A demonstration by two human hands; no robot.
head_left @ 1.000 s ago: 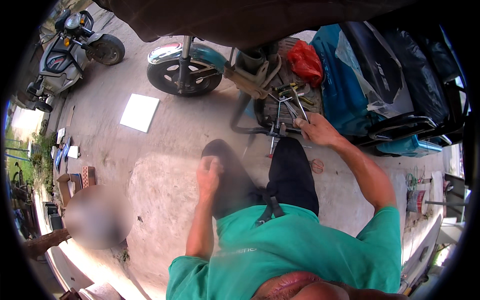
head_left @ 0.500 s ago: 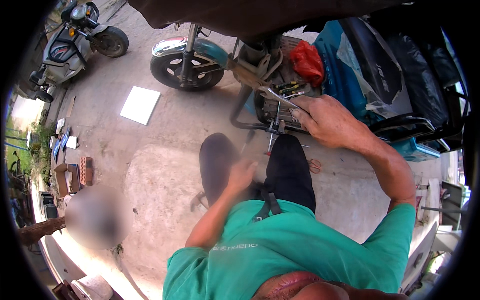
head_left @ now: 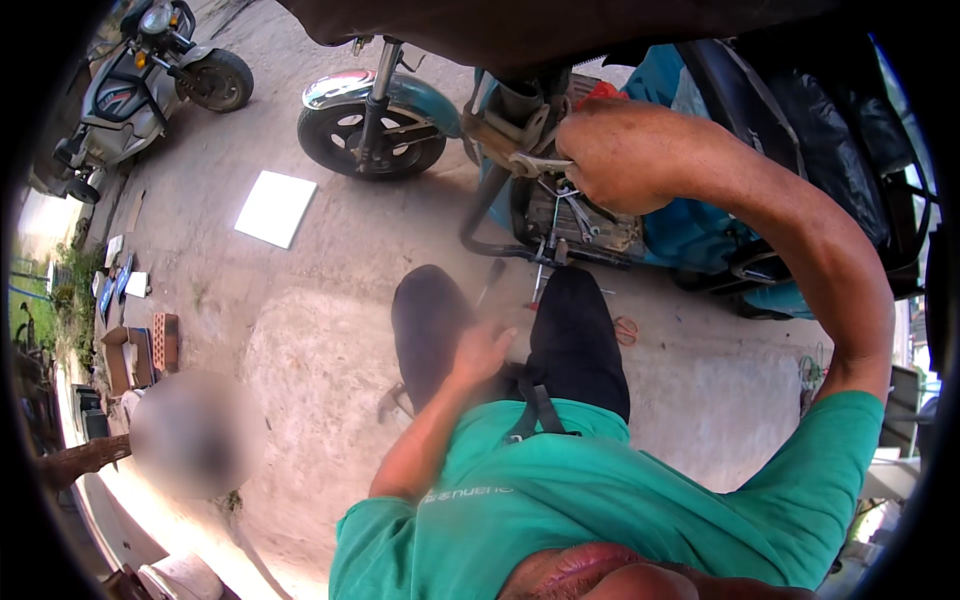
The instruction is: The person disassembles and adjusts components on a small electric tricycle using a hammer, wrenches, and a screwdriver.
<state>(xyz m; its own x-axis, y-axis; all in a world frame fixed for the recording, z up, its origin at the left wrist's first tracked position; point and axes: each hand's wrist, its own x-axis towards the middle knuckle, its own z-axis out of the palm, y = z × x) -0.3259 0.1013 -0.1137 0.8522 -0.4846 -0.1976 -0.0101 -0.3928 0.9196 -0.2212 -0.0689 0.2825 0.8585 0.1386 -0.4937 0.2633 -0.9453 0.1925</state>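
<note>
My right hand [head_left: 625, 155] grips a metal wrench [head_left: 540, 165], its head against the rusty brown frame tube [head_left: 488, 145] behind the front wheel [head_left: 372, 140] of a blue vehicle. Those fingers are wrapped round the handle. Several more wrenches [head_left: 577, 212] lie on the vehicle's footboard [head_left: 612, 232], just below that hand. Partly behind my right hand shows a red plastic bag [head_left: 600, 92]. My left hand [head_left: 485, 350] rests by my left thigh [head_left: 430, 325], fingers stretched out and holding nothing.
Red-handled scissors [head_left: 625, 330] lie on the ground right of my knee. A white square board [head_left: 277, 210] lies at the left. Farther left are a red brick [head_left: 165, 340] and a cardboard box [head_left: 128, 360]. Another three-wheeler [head_left: 130, 100] stands at the far left.
My right hand has moved up and away from me with the wrench, and my forearm now reaches across the footboard, covering much of the red bag. My left hand stays put.
</note>
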